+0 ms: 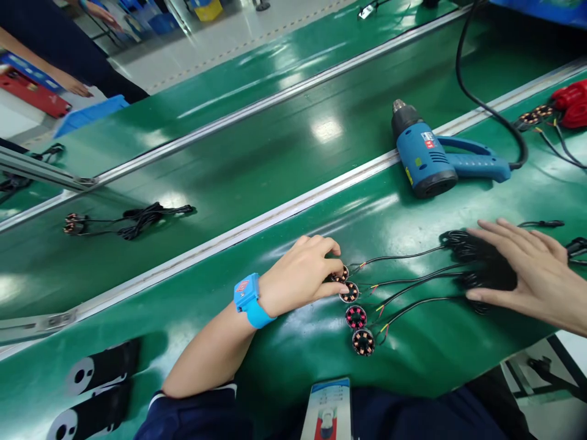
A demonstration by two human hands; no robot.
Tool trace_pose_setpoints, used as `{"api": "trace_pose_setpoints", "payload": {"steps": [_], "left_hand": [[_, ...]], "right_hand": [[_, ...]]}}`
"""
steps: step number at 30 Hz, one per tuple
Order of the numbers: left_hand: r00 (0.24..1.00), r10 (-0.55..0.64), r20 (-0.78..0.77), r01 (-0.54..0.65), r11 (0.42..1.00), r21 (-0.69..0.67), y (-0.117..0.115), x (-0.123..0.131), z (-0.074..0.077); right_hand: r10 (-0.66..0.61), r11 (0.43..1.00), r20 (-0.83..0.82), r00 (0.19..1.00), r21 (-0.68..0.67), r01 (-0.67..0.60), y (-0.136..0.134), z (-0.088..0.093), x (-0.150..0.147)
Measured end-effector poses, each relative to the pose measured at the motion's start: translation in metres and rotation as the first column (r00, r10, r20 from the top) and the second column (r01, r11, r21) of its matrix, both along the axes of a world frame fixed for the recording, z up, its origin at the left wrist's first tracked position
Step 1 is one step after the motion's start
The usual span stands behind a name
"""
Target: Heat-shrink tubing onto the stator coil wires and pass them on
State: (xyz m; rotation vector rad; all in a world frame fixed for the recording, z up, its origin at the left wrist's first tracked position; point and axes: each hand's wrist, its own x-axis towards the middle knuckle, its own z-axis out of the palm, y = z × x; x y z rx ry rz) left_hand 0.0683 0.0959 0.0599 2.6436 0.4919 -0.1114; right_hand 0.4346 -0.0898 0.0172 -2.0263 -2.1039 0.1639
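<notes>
My left hand (312, 272), with a blue wrist strap (248, 296), bends its fingers over the two upper motor coils of a column. Its thumb touches the second coil (350, 293); the index finger covers part of the top coil (342, 275). Below them lie a pink-wound coil (356, 317) and a copper coil (364, 342). Black cables (413, 255) with red and yellow wire ends run right from the coils to coiled bundles (461, 245). My right hand (527, 269) spreads its fingers over those bundles, partly hiding them.
A blue heat gun (424, 156) lies beyond my right hand. One coil with its cable (151, 217) rests on the green surface behind the metal rail (284, 211). Black parts with pale round ends (101, 366) lie at lower left. Another person's hand (71, 82) shows at upper left.
</notes>
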Motion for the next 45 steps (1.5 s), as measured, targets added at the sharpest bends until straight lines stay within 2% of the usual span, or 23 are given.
{"api": "trace_pose_setpoints", "payload": {"steps": [4, 7, 10, 13, 16, 19, 21, 24, 26, 29, 31, 34, 36, 39, 42, 45], "left_hand": [[0.992, 0.078, 0.101, -0.088, 0.991, 0.105, -0.009, -0.004, 0.013], [0.985, 0.112, 0.129, -0.142, 0.959, 0.247, -0.031, -0.004, 0.016], [0.987, 0.092, 0.132, -0.131, 0.934, 0.331, -0.064, -0.003, 0.003], [0.992, 0.075, 0.103, -0.104, 0.945, 0.309, -0.094, -0.003, -0.022], [0.983, 0.167, 0.077, -0.183, 0.926, 0.331, -0.113, -0.004, -0.042], [0.971, 0.228, 0.077, -0.241, 0.902, 0.359, -0.126, -0.01, -0.049], [0.965, 0.229, 0.131, -0.261, 0.903, 0.342, -0.133, -0.016, -0.048], [0.914, 0.256, 0.314, -0.354, 0.882, 0.312, -0.136, -0.027, -0.04], [0.841, 0.351, 0.412, -0.486, 0.824, 0.291, -0.129, -0.033, -0.032], [0.742, 0.513, 0.431, -0.645, 0.722, 0.25, -0.116, -0.037, -0.022], [0.775, 0.508, 0.376, -0.616, 0.742, 0.264, -0.116, -0.03, -0.021], [0.91, 0.347, 0.227, -0.409, 0.84, 0.355, -0.128, -0.014, -0.033], [0.953, 0.264, 0.148, -0.302, 0.857, 0.418, -0.134, -0.005, -0.045], [0.973, 0.199, 0.121, -0.232, 0.865, 0.444, -0.129, 0.001, -0.058], [0.985, 0.134, 0.111, -0.167, 0.904, 0.393, -0.114, 0.004, -0.06], [0.99, 0.069, 0.119, -0.107, 0.931, 0.349, -0.098, 0.018, -0.06]], "right_hand": [[0.055, 0.995, 0.022, 0.998, -0.082, -0.053, -0.008, -0.007, 0.013], [0.079, 0.993, 0.023, 0.997, -0.086, -0.077, -0.009, -0.01, 0.019], [0.107, 0.992, 0.06, 0.992, -0.068, -0.102, -0.011, -0.011, 0.021], [0.117, 0.993, 0.089, 0.989, -0.03, -0.115, -0.014, -0.013, 0.023], [0.153, 0.988, 0.109, 0.982, 0.014, -0.155, -0.018, -0.015, 0.027], [0.173, 0.983, 0.11, 0.979, 0.044, -0.178, -0.022, -0.016, 0.03], [0.169, 0.981, 0.109, 0.98, 0.075, -0.177, -0.025, -0.017, 0.031], [0.161, 0.979, 0.115, 0.98, 0.107, -0.174, -0.029, -0.025, 0.037], [0.179, 0.977, 0.091, 0.98, 0.103, -0.188, -0.03, -0.034, 0.046], [0.227, 0.968, 0.022, 0.974, 0.105, -0.228, -0.026, -0.043, 0.061], [0.227, 0.968, 0.008, 0.974, 0.104, -0.227, -0.022, -0.042, 0.065], [0.226, 0.97, 0.031, 0.974, 0.087, -0.228, -0.02, -0.031, 0.059], [0.239, 0.968, 0.048, 0.97, 0.064, -0.242, -0.023, -0.022, 0.05], [0.199, 0.98, 0.05, 0.979, 0.019, -0.2, -0.035, -0.014, 0.035], [0.14, 0.99, 0.0, 0.99, -0.019, -0.14, -0.049, -0.008, 0.028], [0.076, 0.997, -0.017, 0.997, -0.025, -0.077, -0.061, -0.001, 0.036]]}}
